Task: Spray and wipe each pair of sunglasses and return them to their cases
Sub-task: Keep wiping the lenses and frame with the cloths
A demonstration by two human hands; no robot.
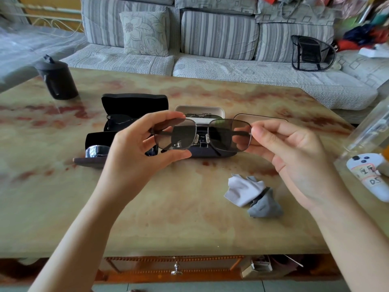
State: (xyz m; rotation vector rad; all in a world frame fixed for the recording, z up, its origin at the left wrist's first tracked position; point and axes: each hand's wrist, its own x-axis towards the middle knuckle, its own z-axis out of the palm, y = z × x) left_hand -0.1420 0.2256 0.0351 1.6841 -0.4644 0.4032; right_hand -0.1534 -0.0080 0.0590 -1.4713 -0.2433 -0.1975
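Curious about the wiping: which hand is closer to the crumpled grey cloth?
Right. The right hand is held just above and right of the cloth; the left hand is well off to its left. Both hold the sunglasses.

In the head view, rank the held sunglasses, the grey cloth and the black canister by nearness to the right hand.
1. The sunglasses: pinched at their right edge by the right hand.
2. The grey cloth: on the table, just below that hand.
3. The black canister: far-left corner.
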